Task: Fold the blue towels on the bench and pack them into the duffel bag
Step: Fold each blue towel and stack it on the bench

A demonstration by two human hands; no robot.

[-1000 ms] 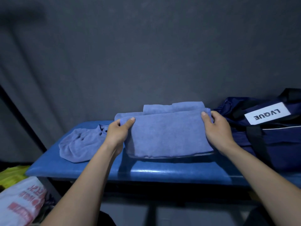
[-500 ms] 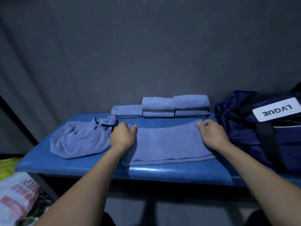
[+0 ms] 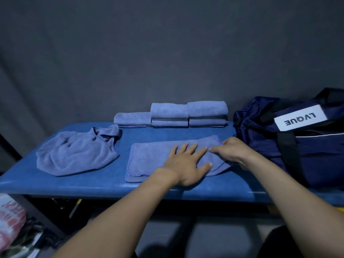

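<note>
A half-folded blue towel [image 3: 149, 159] lies flat on the blue bench [image 3: 93, 185] in front of me. My left hand [image 3: 188, 162] presses flat on its right half with fingers spread. My right hand [image 3: 230, 151] holds the towel's right end, which is bunched under its curled fingers. A crumpled blue towel [image 3: 76, 153] lies to the left. Several folded towels [image 3: 188, 114] are stacked along the wall. The navy duffel bag [image 3: 290, 138] stands at the bench's right end, its white label reading LVQUE upside down.
A grey curtain wall backs the bench. A white and red plastic bag [image 3: 11, 218] lies on the floor at the lower left, beside a dark slanting frame bar [image 3: 33, 211]. Bare bench surface shows between the towels.
The towel, held up by its top corners a second ago, now lies on the bench. My left hand slid from its left end to the right half and opened flat.
</note>
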